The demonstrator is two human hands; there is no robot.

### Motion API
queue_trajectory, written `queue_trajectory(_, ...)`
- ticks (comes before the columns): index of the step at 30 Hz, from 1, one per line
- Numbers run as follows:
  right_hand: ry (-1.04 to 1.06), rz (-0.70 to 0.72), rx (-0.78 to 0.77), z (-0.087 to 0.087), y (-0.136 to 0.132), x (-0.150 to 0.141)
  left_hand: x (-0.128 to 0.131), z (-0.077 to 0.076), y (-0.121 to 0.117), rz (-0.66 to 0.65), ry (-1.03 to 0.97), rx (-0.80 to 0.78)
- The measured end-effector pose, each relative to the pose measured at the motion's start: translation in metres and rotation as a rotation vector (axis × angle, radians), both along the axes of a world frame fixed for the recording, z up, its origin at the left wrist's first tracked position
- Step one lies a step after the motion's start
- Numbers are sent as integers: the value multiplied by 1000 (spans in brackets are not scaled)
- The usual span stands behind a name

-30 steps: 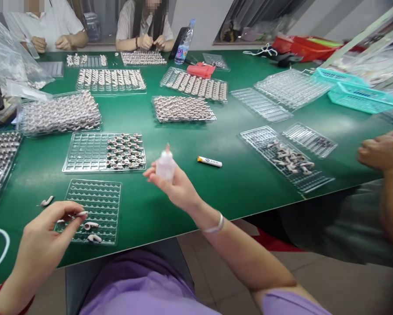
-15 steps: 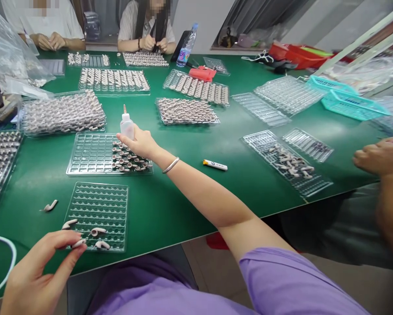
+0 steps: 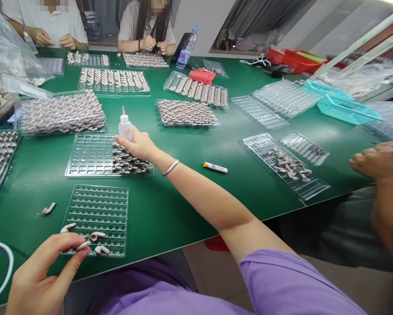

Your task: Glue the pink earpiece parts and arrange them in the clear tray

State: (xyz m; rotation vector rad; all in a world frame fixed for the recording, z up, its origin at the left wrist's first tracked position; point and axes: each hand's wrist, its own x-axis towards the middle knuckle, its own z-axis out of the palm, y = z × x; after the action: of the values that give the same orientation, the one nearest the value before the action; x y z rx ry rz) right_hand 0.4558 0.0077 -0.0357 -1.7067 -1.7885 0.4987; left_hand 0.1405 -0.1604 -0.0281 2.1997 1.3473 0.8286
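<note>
Between the thumb and forefinger of my left hand (image 3: 47, 273) is a pale earbud shell (image 3: 82, 246), pinched over the front edge of a clear plastic tray (image 3: 99, 203). A few more shells lie on that tray near my fingertips, among them a curved shell (image 3: 102, 250). Another loose shell (image 3: 48, 209) rests on the table to the left. My right hand (image 3: 139, 143) is wrapped around a small white squeeze bottle (image 3: 125, 129), its thin tip pointing up. Below that hand sits a wider clear tray (image 3: 88, 153), its right part filled with earbud shells (image 3: 127, 162).
Stacked trays of shells (image 3: 63, 111) stand at the left, and further shell trays (image 3: 188, 112) lie beyond. A white and yellow marker (image 3: 215, 167) lies mid-table. Turquoise baskets (image 3: 347, 109) and a co-worker's hand (image 3: 376, 159) are at the right. Two people sit opposite.
My left hand has shifted slightly right with the shell, closer to the shells on the tray. The right hand keeps the bottle nearly in place. A person opposite has moved their hands apart.
</note>
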Motion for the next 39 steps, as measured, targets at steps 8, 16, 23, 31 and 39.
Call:
queue_trajectory(8,-39,2,-15,-1,7,-3,-3,-7,0,-6,-7,-20)
queue_trajectory(16,-56,39,-34,0,9,-6,0,-7,1,-64,-63,6)
queue_trajectory(23,-90,42,1,-6,13,-6,0,-9,-3,-30,-115,-49)
queue_trajectory(31,187,-32,93,12,1,-3,5,-2,-3,-21,-98,-77)
queue_trajectory(39,785,165,-175,17,-148,-13,12,-8,-44,118,-308,-332)
